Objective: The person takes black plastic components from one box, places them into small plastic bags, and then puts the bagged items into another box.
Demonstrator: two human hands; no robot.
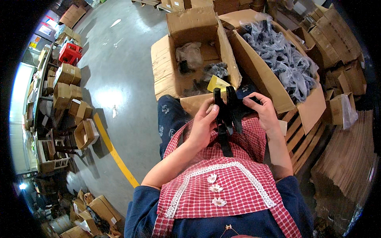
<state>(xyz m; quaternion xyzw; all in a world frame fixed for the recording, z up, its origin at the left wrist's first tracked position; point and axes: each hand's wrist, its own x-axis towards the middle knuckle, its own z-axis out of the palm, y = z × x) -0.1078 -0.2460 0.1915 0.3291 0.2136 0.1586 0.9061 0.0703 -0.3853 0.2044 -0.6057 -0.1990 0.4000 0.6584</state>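
Observation:
Over my lap I hold a bundle of black strap-like pieces [235, 115], with several flat bands hanging down onto my red checked apron. My left hand [204, 123] is closed on its left side, the thumb pressed along a stiff upright band. At the other side, the thumb and fingers of my right hand [260, 109] pinch the bundle's edge. Its exact kind is hard to make out. Just beyond my knees stands an open cardboard box [162, 67] holding a few bagged dark pieces [216, 71] and a yellow paper [217, 83].
To the right, a second open box [260, 73] is heaped with clear-bagged black items [279, 59], by a wooden pallet [303, 144]. Flattened cardboard [343, 158] is stacked farther right. A yellow floor line [113, 148] runs on the left, past small boxes and a red crate [70, 53].

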